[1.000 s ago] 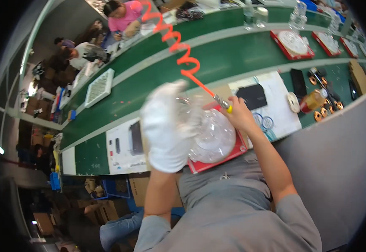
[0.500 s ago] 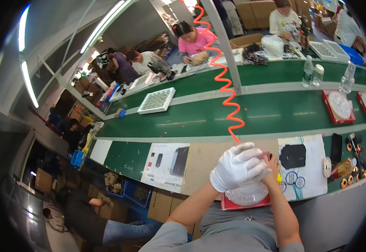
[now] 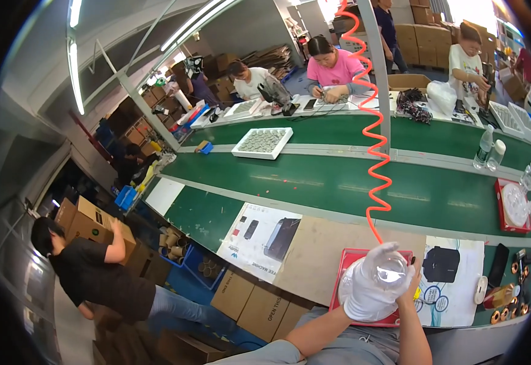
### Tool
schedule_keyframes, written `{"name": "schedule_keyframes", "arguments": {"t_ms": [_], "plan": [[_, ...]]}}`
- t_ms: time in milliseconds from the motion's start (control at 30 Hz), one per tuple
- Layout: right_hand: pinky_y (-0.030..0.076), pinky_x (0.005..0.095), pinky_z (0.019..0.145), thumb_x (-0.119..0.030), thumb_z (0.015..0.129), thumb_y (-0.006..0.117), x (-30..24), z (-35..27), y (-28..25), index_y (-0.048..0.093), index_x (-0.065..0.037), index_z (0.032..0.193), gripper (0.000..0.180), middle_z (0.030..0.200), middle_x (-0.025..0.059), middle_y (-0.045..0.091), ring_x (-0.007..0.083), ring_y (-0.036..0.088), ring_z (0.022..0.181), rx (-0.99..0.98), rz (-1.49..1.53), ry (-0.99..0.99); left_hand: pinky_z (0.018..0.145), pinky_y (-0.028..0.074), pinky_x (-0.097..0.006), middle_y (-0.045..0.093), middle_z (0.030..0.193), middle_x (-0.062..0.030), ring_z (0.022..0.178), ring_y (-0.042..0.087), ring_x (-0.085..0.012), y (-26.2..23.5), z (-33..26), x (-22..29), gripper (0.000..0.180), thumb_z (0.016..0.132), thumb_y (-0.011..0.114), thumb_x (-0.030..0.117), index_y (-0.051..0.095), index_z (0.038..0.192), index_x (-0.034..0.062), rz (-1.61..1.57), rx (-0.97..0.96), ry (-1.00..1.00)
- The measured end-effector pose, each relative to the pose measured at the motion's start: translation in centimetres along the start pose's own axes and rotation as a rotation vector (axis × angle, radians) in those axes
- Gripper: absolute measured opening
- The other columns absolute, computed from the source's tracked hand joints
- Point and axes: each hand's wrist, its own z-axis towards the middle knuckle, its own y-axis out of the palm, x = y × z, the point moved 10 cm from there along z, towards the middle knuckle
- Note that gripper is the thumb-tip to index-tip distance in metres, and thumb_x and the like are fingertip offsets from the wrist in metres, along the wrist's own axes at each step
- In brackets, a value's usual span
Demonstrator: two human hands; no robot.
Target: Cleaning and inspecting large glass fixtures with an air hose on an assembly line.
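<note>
My left hand [image 3: 369, 295], in a white glove, holds a clear, shiny, round plastic piece [image 3: 392, 271] with its fingers curled round the edge. My right hand [image 3: 412, 286] is bare and close against the right side of that piece. Its fingers are curled and largely hidden; a small dark part shows at their tips, and I cannot make out what it belongs to. Below both hands lies a red tray [image 3: 372, 252] with a pale, clear round part [image 3: 342, 285] in it, partly covered by the glove. An orange-red coiled hose [image 3: 380, 182] ends just above the glove.
To the right lie a black flat panel [image 3: 440, 264], copper-coloured rings [image 3: 495, 317] and an amber bottle [image 3: 501, 296]. Another red tray [image 3: 527, 230] and clear bottles [image 3: 483, 147] stand farther off. A white parts tray [image 3: 262, 143] sits across the green bench. Co-workers sit opposite; one handles a carton [image 3: 89, 222] at left.
The view has swung, shifting the bench scene right and down. My gloved hand has turned, and the clear round piece now shows in it. The co-worker at left has straightened up with a carton.
</note>
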Motion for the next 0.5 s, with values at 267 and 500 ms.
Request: {"name": "schedule_keyframes", "arguments": {"t_ms": [267,500], "plan": [[0.036,0.0474,0.101,-0.032,0.080,0.068,11.5,1.7,6.0,0.065,-0.008,0.116,0.044,0.134,0.0274,0.045,0.0426,0.043,0.127,-0.022,0.417,0.066,0.079,0.053,-0.031,0.068,0.104,-0.0102,0.090,0.068,-0.0193,-0.5,1.1,1.0,0.063,0.073,0.081,0.004,0.050,0.128,0.0020,0.118,-0.046,0.051],[0.040,0.0475,0.097,-0.034,0.082,0.071,11.8,-0.3,2.9,0.050,0.004,0.126,0.061,0.122,0.0250,0.053,0.0407,0.051,0.115,0.143,0.466,0.045,0.069,0.054,-0.032,0.068,0.093,-0.0093,0.079,0.069,-0.0224,-0.3,2.2,2.0,0.045,0.072,0.081,0.007,0.059,0.112,0.0053,0.174,-0.051,0.081]]}}
